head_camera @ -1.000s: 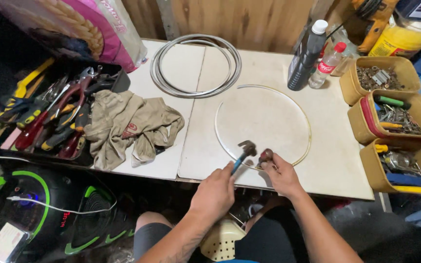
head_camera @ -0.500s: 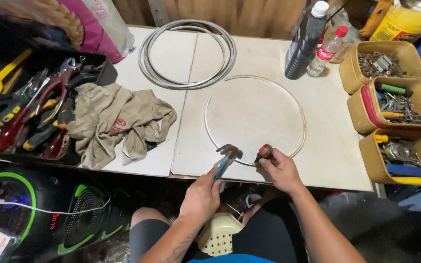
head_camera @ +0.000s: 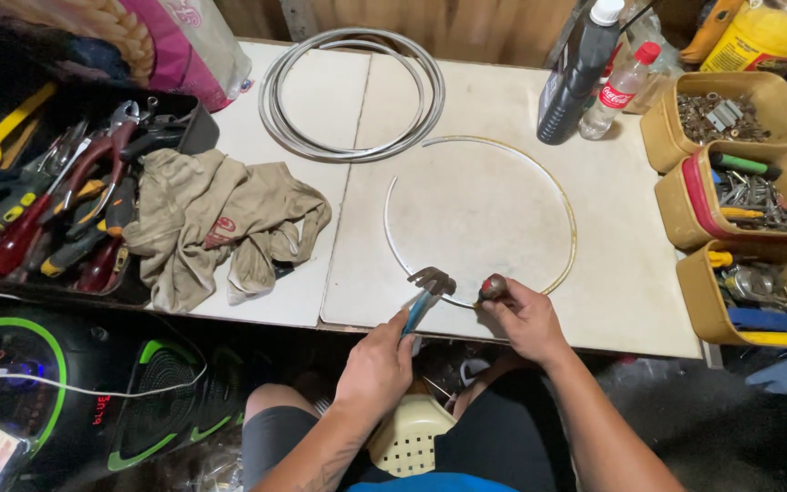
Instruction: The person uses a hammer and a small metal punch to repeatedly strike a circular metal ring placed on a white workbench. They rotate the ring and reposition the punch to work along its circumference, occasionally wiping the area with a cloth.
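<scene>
A thin metal ring (head_camera: 567, 196), gold on the right and silver on the left, lies flat on the white worktop (head_camera: 630, 273). My left hand (head_camera: 377, 364) grips a blue-handled claw hammer (head_camera: 423, 297), its head resting by the ring's near edge. Just to the right, my right hand (head_camera: 526, 319) holds a small dark-tipped tool (head_camera: 492, 288) against the same near part of the ring. Both hands sit at the table's front edge.
A coil of grey cable (head_camera: 352, 91) lies at the back. A crumpled beige cloth (head_camera: 220, 223) and a tray of pliers and screwdrivers (head_camera: 56, 200) are on the left. Two bottles (head_camera: 585, 73) and yellow tubs of hardware (head_camera: 749, 196) stand on the right.
The hammer head has come down a little toward the ring's near edge. My right hand stays on the small tool. The view has shifted slightly.
</scene>
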